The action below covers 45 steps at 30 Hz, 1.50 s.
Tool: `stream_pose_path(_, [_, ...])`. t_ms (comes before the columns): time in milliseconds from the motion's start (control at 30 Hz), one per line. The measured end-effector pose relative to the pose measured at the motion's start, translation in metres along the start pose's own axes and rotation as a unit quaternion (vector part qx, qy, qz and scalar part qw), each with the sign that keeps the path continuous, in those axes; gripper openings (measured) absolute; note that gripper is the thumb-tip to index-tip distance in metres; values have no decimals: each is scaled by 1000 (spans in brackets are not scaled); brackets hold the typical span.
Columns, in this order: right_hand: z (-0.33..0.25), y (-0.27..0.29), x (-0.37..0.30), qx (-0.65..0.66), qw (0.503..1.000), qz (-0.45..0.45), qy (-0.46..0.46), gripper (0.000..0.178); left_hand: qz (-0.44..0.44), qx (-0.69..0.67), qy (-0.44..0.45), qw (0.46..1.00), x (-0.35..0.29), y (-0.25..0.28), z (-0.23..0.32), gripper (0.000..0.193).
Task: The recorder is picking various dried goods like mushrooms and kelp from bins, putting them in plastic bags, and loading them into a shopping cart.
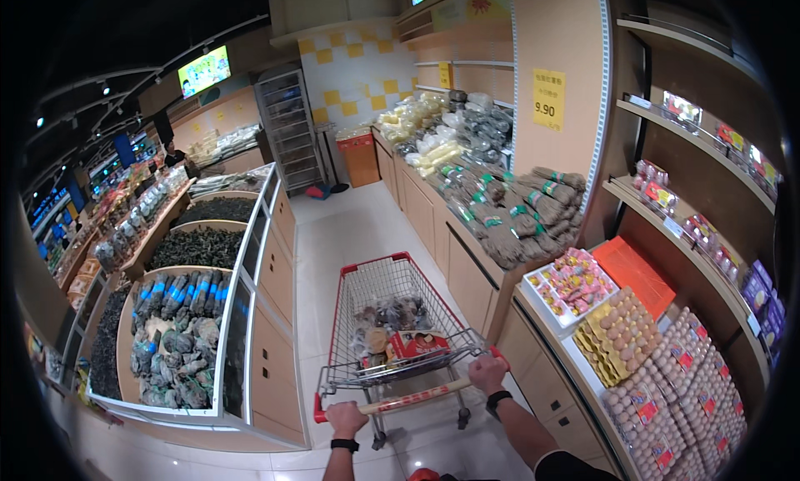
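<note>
Shop floor [321, 222] stretches beyond left hand [345, 419] and right hand [488, 374], fingers seemingly wrapped round the cart handle [417, 397]; even pushing seems best.

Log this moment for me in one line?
left hand: gripping shopping cart handle | right hand: gripping same handle | cart basket: packaged goods inside | at right: eggs

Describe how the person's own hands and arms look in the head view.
Both hands are ungloved. A black band circles the wrist by the left hand, and a dark band the wrist by the right hand. The forearms are uncovered; a black sleeve shows on the right arm.
</note>
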State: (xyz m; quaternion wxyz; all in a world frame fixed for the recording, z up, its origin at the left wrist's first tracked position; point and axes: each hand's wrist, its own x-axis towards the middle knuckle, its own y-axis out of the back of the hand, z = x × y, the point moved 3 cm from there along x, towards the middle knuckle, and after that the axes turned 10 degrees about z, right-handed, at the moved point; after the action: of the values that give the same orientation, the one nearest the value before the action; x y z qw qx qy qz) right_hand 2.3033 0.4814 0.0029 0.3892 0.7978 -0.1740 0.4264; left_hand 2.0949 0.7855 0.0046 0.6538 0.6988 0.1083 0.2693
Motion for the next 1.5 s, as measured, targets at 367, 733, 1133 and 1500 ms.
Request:
stream_pose_path(367, [99,-115,126,42,998,-49,1,17,111,-174,-96,974,86,-41,92,15])
stream_pose_path(733, [102,-189,169,74,996,-54,19,25,187,-120,-134,966,218,-80,81,16])
stream_pose_path(1133, [0,-380,209,69,994,-81,33,23,265,-56,-124,955,484,-140,-33,19])
stream_pose_path(1500, [8,-567,297,-28,998,-60,-4,12,221,-94,-87,967,668,-188,-52,11])
